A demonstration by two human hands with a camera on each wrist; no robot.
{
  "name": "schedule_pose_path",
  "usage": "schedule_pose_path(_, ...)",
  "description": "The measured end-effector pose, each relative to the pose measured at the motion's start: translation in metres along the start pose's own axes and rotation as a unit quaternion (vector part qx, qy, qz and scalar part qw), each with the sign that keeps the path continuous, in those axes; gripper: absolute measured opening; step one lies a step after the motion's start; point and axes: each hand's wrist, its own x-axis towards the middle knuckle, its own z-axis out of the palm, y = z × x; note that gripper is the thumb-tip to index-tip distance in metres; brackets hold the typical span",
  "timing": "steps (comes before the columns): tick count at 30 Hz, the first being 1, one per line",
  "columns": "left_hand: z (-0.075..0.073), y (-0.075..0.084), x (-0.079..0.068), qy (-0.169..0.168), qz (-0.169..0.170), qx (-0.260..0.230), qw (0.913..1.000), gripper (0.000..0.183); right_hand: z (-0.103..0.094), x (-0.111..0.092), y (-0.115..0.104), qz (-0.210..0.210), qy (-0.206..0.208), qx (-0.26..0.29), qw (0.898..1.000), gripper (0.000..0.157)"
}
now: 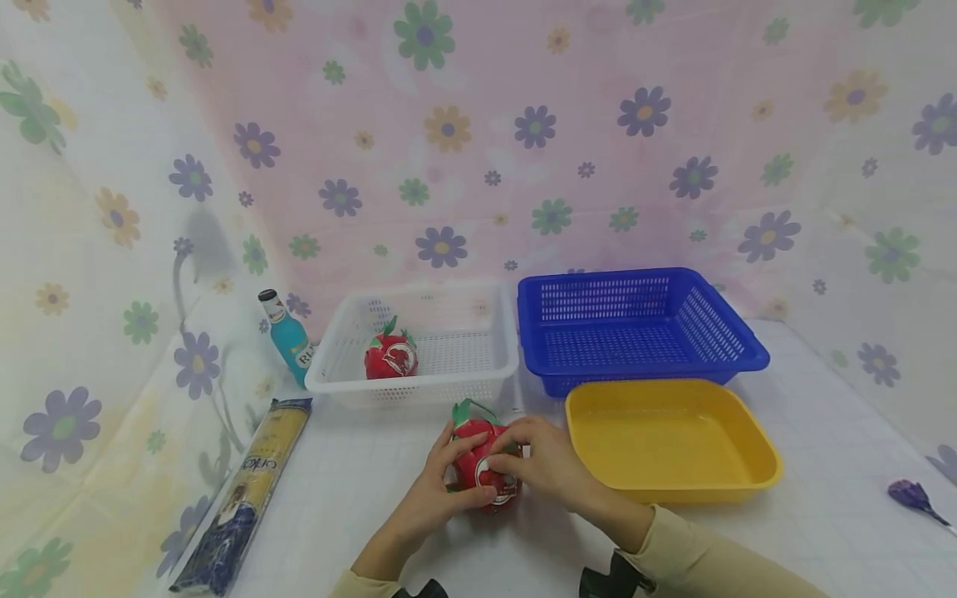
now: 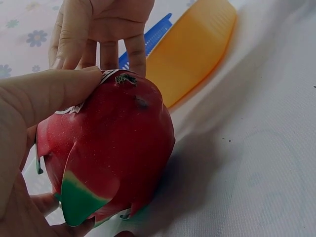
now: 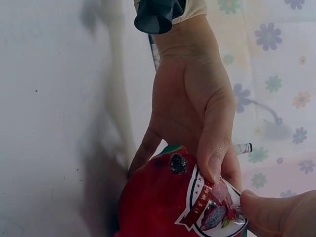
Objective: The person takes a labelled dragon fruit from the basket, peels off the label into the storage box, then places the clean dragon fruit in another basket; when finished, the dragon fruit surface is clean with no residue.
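Above the white tabletop, a red dragon fruit (image 1: 467, 468) with green leaf tips is between both hands. My left hand (image 1: 432, 492) grips its left side, the thumb lying near the sticker's edge in the left wrist view. On the other side, my right hand (image 1: 552, 465) holds the fruit with bent fingers, its thumb (image 3: 264, 210) against the edge of a round sticker (image 3: 217, 210). The sticker looks creased there; whether part of it is lifted I cannot tell. The fruit's dark stem end (image 3: 178, 163) faces the wrist cameras.
A second dragon fruit (image 1: 390, 355) sits in a white basket (image 1: 411, 388) behind. A blue basket (image 1: 643, 368) and a yellow tray (image 1: 673, 490) stand to the right. On the left are a blue bottle (image 1: 287, 332) and a yellow-and-blue packet (image 1: 247, 498). A purple flower (image 1: 910, 496) lies far right.
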Motion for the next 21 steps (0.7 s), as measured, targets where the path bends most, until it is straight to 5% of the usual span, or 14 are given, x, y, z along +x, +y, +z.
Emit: schedule_pose_path(21,-0.0038,0.0004,-0.0016,-0.013,0.007,0.01,0.9998,0.067,-0.0032,-0.0061,-0.007,0.06,-0.018,0.063,0.996,0.01)
